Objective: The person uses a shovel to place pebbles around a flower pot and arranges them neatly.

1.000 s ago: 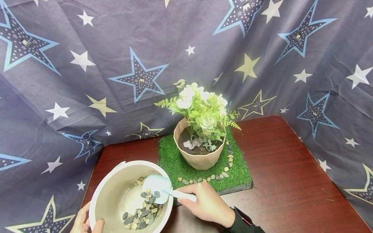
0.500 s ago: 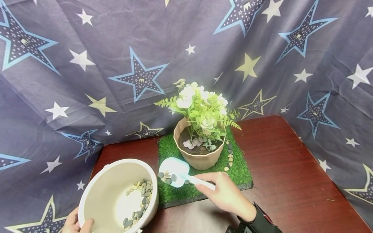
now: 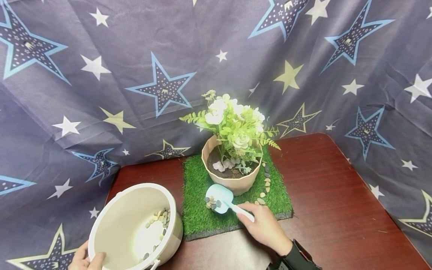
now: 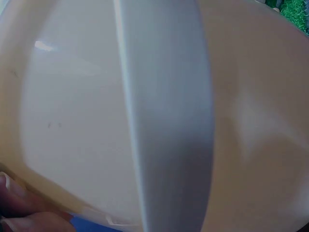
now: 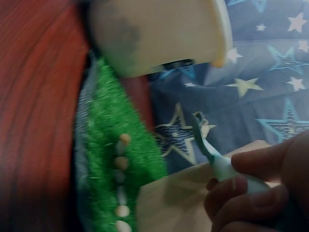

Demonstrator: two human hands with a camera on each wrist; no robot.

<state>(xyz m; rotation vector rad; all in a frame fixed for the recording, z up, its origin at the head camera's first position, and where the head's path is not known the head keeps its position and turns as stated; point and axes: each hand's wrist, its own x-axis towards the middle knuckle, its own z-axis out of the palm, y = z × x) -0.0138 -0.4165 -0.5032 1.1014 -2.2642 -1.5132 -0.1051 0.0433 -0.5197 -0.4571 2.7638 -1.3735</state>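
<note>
Star-printed cloth (image 3: 101, 75) is hanging behind a dark red tabletop (image 3: 330, 195). Toward the tabletop's rear edge, a grass mat (image 3: 199, 217) is carrying a flower pot (image 3: 233, 182). The right hand (image 3: 264, 227) is grasping a pale blue scoop (image 3: 219, 195), which is holding pebbles (image 3: 211, 203) over the mat's front half. At the front left corner, the left hand (image 3: 82, 258) is gripping the rim of a cream bucket (image 3: 121, 217).

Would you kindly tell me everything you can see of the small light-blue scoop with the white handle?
The small light-blue plastic-looking scoop has a rounded, shallow bowl and a slim white handle. The right hand pinches the handle, its fingers curled round it. The scoop hangs over the green artificial grass mat, just in front of the beige faceted flower pot. A few grey and tan pebbles lie in its bowl.
</note>
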